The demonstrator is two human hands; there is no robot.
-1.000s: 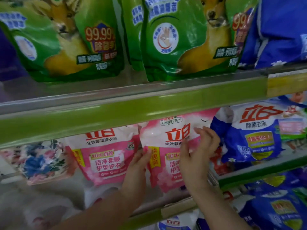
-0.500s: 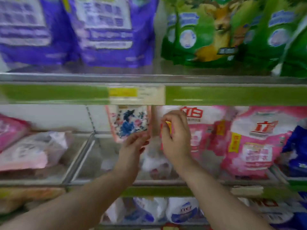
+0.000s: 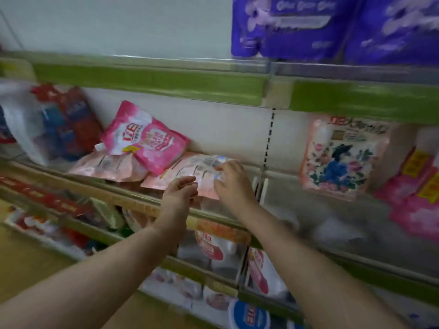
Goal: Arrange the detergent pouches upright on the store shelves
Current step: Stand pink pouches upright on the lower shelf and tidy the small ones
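Pale pink detergent pouch (image 3: 190,168) lies flat on the middle shelf (image 3: 133,198), just beside a tilted bright pink pouch (image 3: 145,136). The right hand (image 3: 234,184) grips its far end with curled fingers. The left hand (image 3: 179,193) meets its near edge, but blur hides its grip.

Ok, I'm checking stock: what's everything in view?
purple plastic pouches: at least two, purple, top shelf right
green shelf-edge strips: several, green, shelf fronts
held pale pink plastic pouch: one, pale pink, flat, middle shelf
other pale pink plastic pouch: one, pale pink, left of it
bright pink plastic pouch: one, bright pink, tilted atop them
red and blue packs: count unclear, red and blue, far left
floral-print plastic pouch: one, pink with blue flowers, upright, right bay
white-and-red plastic pouches: at least two, white and red, lower shelf
left grip: one, pinching held pouch's near edge
right grip: one, curled on its right end
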